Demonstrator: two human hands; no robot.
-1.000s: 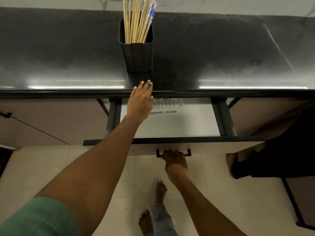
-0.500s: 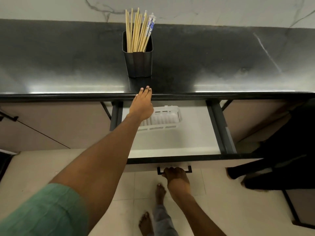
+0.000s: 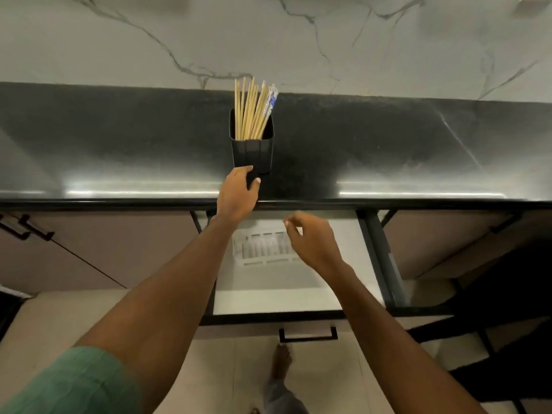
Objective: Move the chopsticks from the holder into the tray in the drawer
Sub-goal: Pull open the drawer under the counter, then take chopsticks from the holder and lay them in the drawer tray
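On the dark tabletop (image 3: 119,144) the chopsticks (image 3: 251,112) stand in the holder (image 3: 254,153). The left hand (image 3: 237,194) has reached up, its grip curling round the holder's base. The right hand (image 3: 310,237), now off the drawer handle (image 3: 307,336), hovers loose-fingered and empty above the tray (image 3: 263,249). The transfer can begin.

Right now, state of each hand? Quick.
Left hand: grips the base of the holder.
Right hand: holds nothing, fingers loosely curled, above the open drawer.

Tray (image 3: 263,251) blurred, partly behind right hand (image 3: 313,239)
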